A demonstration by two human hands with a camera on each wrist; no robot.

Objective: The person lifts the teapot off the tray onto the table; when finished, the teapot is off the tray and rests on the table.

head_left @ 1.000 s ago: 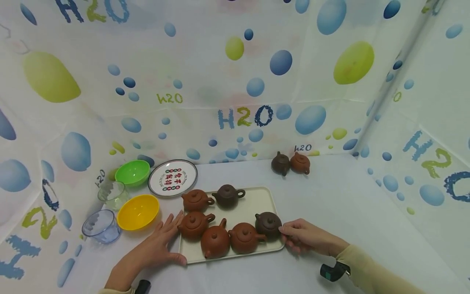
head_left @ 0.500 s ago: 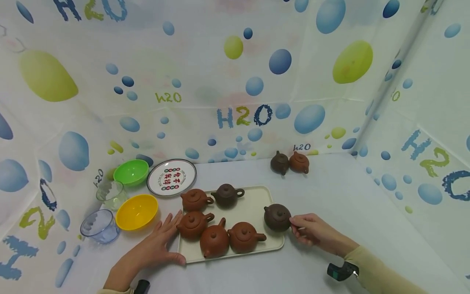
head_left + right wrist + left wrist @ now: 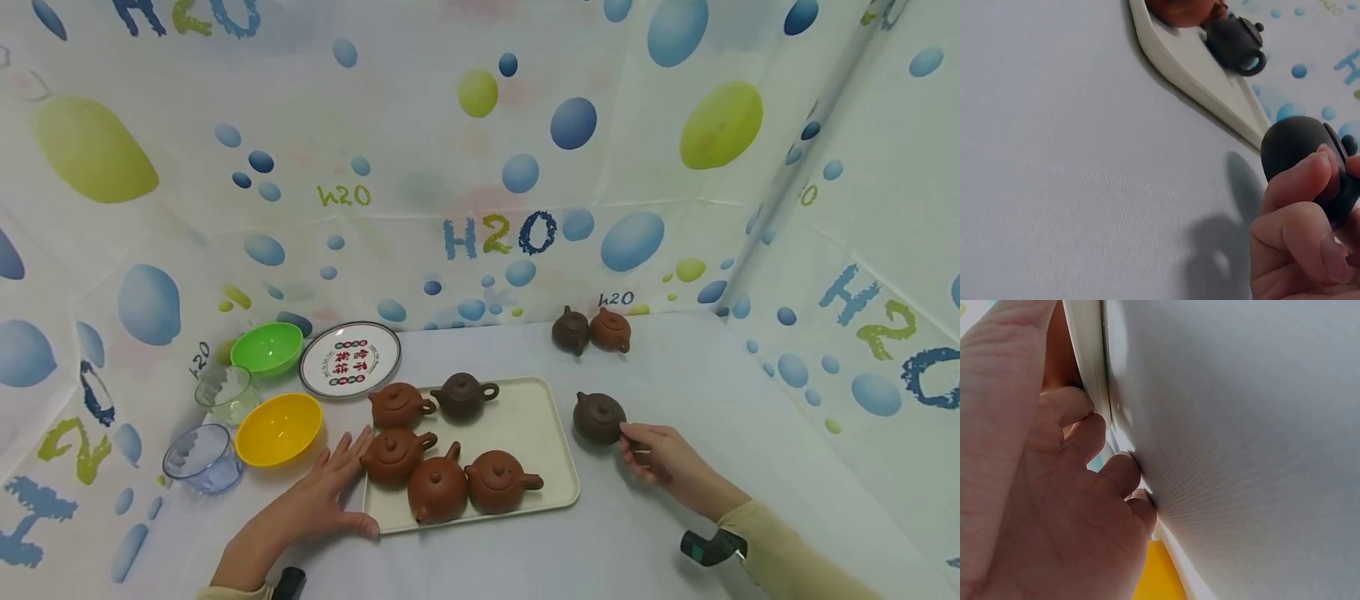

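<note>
In the head view my right hand [image 3: 663,462] pinches a dark brown teapot [image 3: 599,418] at its handle, just right of the cream tray [image 3: 525,417]. The right wrist view shows this teapot lifted, its shadow falling on the white cloth below. My left hand [image 3: 318,500] lies spread along the tray's left edge, fingers straight and touching the rim. On the tray sit another dark teapot [image 3: 462,397] at the back and several reddish-brown teapots, among them one at the front [image 3: 438,490] and one with its handle pointing right [image 3: 501,482].
Two small teapots, one dark [image 3: 572,332] and one reddish [image 3: 611,331], stand at the back right. To the left are a white plate [image 3: 315,367], a green bowl [image 3: 267,350], a yellow bowl [image 3: 279,430] and two glass bowls, one bluish [image 3: 204,458]. Patterned cloth walls surround the table.
My right hand has lifted the dark teapot off the tray's right side and carried it rightward past the rim. The left hand has stayed at the tray's left edge.
</note>
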